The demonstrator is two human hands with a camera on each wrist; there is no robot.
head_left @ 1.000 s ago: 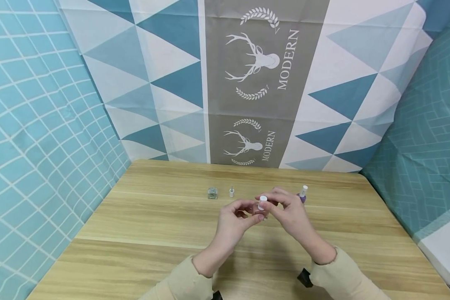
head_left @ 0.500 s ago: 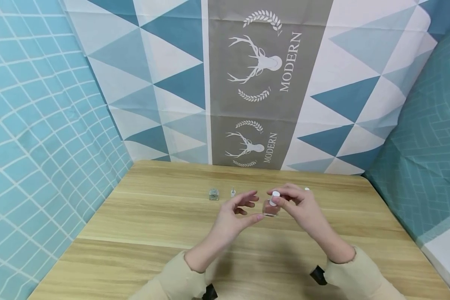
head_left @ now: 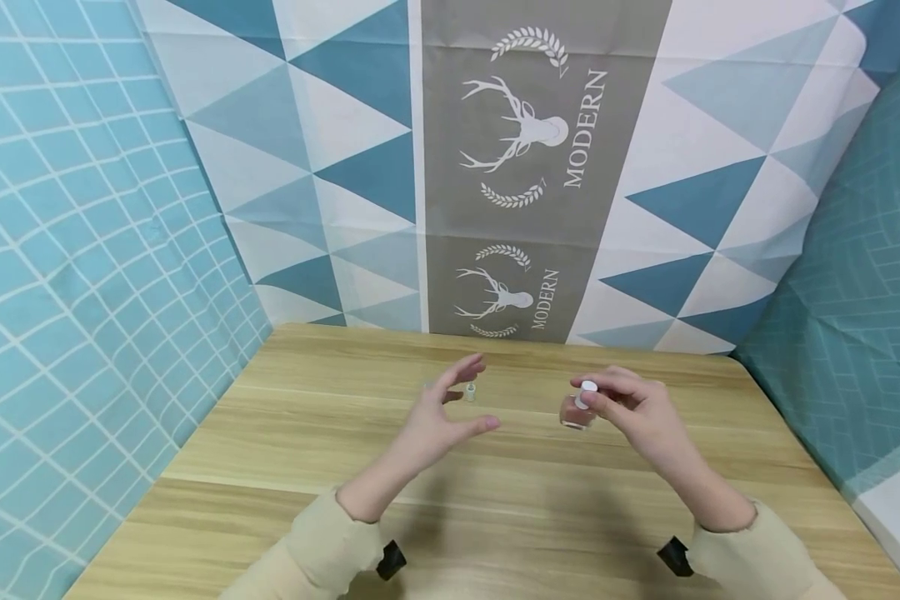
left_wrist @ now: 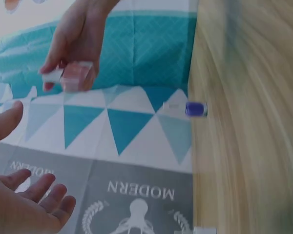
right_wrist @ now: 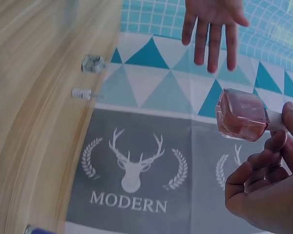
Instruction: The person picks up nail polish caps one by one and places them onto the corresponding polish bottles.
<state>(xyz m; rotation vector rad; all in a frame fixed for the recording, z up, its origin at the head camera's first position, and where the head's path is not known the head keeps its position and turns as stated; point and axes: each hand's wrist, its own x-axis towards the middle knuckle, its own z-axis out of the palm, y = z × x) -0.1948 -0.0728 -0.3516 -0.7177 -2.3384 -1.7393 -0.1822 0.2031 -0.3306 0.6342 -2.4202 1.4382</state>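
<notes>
My right hand [head_left: 641,412] pinches the white cap [head_left: 587,393] of a nail polish bottle [right_wrist: 241,114] between thumb and fingers. The bottle is clear glass with pink polish, held in the air above the table and tilted. My left hand [head_left: 431,425] is apart from it, thumb and fingers spread, holding nothing. Beyond the left hand stands a small white cap with a brush [right_wrist: 81,93]. Beside that cap is a clear glass bottle with greyish contents [right_wrist: 93,64], almost wholly hidden by the left hand in the head view.
A purple nail polish bottle with a white cap [left_wrist: 196,109] stands on the wooden table [head_left: 270,467]; the right hand hides it in the head view. Patterned cloth [head_left: 345,167] hangs at the back, with blue cloths [head_left: 67,250] at the sides.
My left hand has let go of the pink polish bottle and moved left, its fingers spreading. My right hand has carried the bottle to the right by its cap.
</notes>
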